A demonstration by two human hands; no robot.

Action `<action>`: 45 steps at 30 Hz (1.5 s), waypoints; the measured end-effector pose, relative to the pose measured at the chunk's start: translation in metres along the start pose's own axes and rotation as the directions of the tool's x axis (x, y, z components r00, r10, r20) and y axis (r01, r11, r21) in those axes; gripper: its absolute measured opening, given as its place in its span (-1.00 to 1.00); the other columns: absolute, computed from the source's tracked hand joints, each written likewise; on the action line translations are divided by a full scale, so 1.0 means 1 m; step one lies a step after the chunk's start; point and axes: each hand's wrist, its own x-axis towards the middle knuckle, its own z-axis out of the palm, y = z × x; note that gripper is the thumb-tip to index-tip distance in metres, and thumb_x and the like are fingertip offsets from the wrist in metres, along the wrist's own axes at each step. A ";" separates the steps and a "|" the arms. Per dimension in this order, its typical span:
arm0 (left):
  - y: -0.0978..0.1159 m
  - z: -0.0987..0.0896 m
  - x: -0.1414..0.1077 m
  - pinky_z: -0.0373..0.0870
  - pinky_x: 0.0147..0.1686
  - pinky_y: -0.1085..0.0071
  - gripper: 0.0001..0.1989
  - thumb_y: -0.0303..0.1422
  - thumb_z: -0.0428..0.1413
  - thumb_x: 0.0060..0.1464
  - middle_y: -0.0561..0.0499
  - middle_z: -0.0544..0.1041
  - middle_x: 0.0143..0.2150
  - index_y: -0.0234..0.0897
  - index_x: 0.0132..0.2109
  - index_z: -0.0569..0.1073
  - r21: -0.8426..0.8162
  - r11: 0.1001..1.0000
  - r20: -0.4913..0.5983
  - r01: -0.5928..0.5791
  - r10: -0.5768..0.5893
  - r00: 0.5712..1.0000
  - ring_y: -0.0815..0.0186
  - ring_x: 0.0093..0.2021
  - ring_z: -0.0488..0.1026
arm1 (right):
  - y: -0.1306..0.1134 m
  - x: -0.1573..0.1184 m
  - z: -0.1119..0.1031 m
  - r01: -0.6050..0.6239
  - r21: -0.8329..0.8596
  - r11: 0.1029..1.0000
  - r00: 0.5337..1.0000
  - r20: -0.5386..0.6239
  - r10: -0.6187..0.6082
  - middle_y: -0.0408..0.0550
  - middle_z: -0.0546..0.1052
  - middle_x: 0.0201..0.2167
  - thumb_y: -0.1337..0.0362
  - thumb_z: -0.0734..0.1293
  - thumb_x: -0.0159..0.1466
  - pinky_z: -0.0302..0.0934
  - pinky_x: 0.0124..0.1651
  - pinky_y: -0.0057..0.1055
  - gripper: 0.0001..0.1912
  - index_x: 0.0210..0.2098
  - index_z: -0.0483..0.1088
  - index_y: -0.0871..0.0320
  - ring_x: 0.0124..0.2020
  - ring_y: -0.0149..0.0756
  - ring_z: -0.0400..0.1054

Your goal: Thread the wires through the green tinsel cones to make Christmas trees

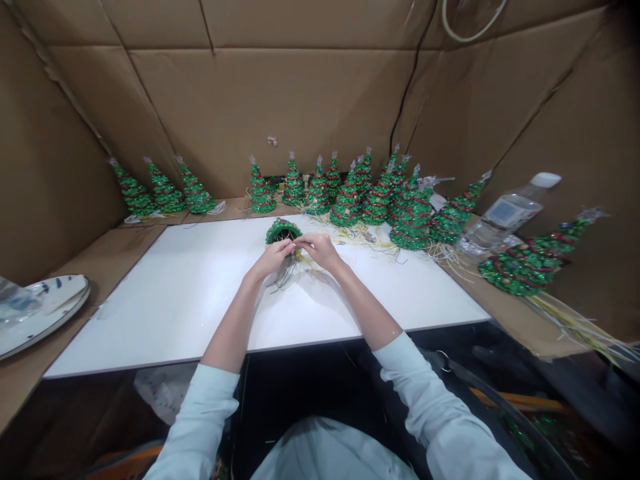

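A small green tinsel Christmas tree (274, 233) lies on its side on the white board (175, 287), its hollow base facing me. Thin wires (286, 272) come out of that opening and trail over the board. Fingers pinched, my left hand (274, 257) is at the lower rim of the base and grips some of the wires. Close beside it, my right hand (320, 250) is closed in a pinch on the wires too. The fingertips of both hands almost meet. Which strand each hand holds is too small to tell.
Several finished-looking tinsel trees (345, 203) stand along the back, with three more (163, 190) at the back left. A plastic bottle (505, 217) and another tree (535, 263) are at the right. A plate (70, 300) sits at the left. Cardboard walls (300, 93) enclose the board.
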 end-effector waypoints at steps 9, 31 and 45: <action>0.010 0.003 -0.005 0.11 -0.18 0.34 -0.75 -0.34 -0.11 0.10 0.10 0.32 -0.56 -0.27 -0.51 0.27 0.230 0.973 0.003 0.000 -0.001 1.000 0.33 -0.42 0.27 | 0.003 0.000 0.005 -0.287 0.236 0.929 0.956 0.015 0.291 -0.06 0.54 -0.53 0.36 0.32 0.01 0.25 -0.35 -0.46 -0.84 -0.42 0.52 0.26 -0.47 -0.33 0.42; 0.007 0.006 -0.006 0.01 -0.18 0.23 -0.70 -0.31 -0.27 0.20 -0.03 0.40 -0.35 -0.28 -0.36 0.28 0.493 0.868 0.107 -0.061 0.009 0.994 0.23 -0.23 0.28 | -0.003 -0.001 0.002 -0.363 0.098 0.927 0.932 0.025 0.362 -0.08 0.53 -0.58 0.36 0.30 0.00 0.20 -0.41 -0.54 -0.82 -0.43 0.54 0.26 -0.48 -0.37 0.40; 0.001 0.006 -0.009 0.01 -0.18 0.18 -0.69 -0.36 -0.27 0.19 -0.09 0.41 -0.36 -0.30 -0.35 0.32 0.586 0.786 0.166 -0.196 0.121 0.979 0.19 -0.23 0.27 | 0.000 -0.002 0.003 -0.348 -0.002 0.937 0.936 0.056 0.348 -0.10 0.52 -0.59 0.34 0.31 0.00 0.16 -0.42 -0.57 -0.83 -0.45 0.53 0.25 -0.47 -0.38 0.39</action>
